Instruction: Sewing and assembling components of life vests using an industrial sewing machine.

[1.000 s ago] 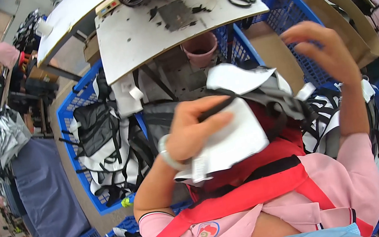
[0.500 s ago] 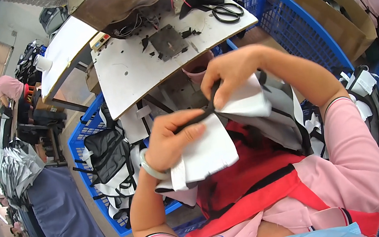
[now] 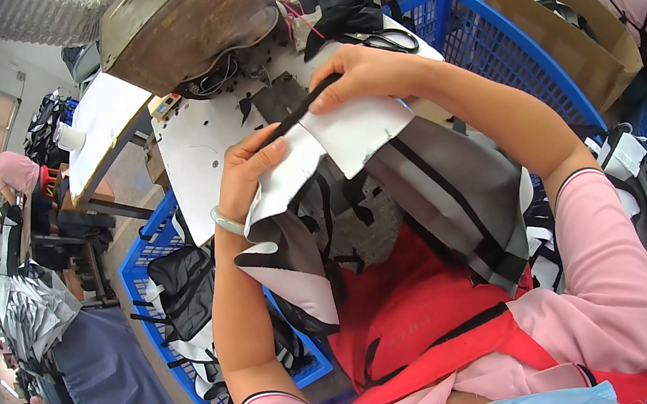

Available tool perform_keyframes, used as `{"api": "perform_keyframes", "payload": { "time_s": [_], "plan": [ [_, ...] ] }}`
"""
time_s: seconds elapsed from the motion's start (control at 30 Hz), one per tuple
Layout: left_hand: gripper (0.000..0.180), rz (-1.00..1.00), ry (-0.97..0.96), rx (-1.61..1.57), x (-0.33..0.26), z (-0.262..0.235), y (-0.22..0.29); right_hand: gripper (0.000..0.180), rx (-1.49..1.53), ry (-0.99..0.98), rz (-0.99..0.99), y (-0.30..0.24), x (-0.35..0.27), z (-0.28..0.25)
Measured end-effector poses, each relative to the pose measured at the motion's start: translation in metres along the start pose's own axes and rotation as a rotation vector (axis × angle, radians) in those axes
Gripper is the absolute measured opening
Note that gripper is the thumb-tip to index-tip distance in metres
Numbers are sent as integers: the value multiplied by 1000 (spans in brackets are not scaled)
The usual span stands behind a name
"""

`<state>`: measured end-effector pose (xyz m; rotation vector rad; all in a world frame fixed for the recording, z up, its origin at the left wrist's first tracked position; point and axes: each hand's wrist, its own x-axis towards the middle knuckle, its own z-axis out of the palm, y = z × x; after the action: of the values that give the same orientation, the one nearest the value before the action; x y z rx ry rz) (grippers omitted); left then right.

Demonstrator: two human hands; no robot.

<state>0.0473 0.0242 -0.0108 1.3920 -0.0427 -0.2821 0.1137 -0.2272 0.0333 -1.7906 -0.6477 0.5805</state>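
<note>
A sewn fabric piece [image 3: 456, 181], white and grey with black trim, hangs between my hands over the near edge of the worktable. Its top edge carries a black strip [image 3: 297, 113], stretched slantwise from one hand to the other. My left hand [image 3: 247, 172] pinches the strip's lower left end, thumb on the near side. The upper right end is gripped between thumb and fingers of my right hand [image 3: 367, 77]. Two white flaps [image 3: 359, 133] hang below the strip, with a slit between them. The grey side drapes toward my red apron [image 3: 408, 307].
A metal-housed machine [image 3: 187, 33] stands on the white worktable [image 3: 190, 160], with black scraps around it. Scissors [image 3: 391, 41] lie at its right. Blue baskets [image 3: 136, 274] with fabric pieces flank me. A cardboard box [image 3: 557, 21] stands at right. A person [image 3: 14, 171] works far left.
Both hands have moved up and away from me toward the machine, still holding the strip. They pull it straighter, and the fabric hangs more unfolded below.
</note>
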Motion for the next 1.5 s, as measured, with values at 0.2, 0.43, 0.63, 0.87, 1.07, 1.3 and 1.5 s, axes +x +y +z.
{"api": "perform_keyframes", "payload": {
  "time_s": [0.2,0.43,0.63,0.87,1.07,1.3,1.5],
  "plan": [
    [38,-44,98,7,38,-25,-11,28,124,-13,15,27,40,-7],
    [35,-38,132,-89,65,-36,-17,28,218,-2,34,42,63,-12],
    [36,-61,128,-114,70,-36,-16,29,281,-42,74,44,69,-17],
    [35,-51,170,-111,82,-38,-13,32,303,-4,69,52,83,-18],
    [40,240,14,-18,62,-68,-24,37,-329,334,-20,18,45,-37],
    [31,141,154,-668,3,24,-86,64,-1238,-214,-155,-34,-80,53],
    [42,-38,101,-572,-18,63,-91,60,-983,-90,-442,10,-107,118]
  ]
}}
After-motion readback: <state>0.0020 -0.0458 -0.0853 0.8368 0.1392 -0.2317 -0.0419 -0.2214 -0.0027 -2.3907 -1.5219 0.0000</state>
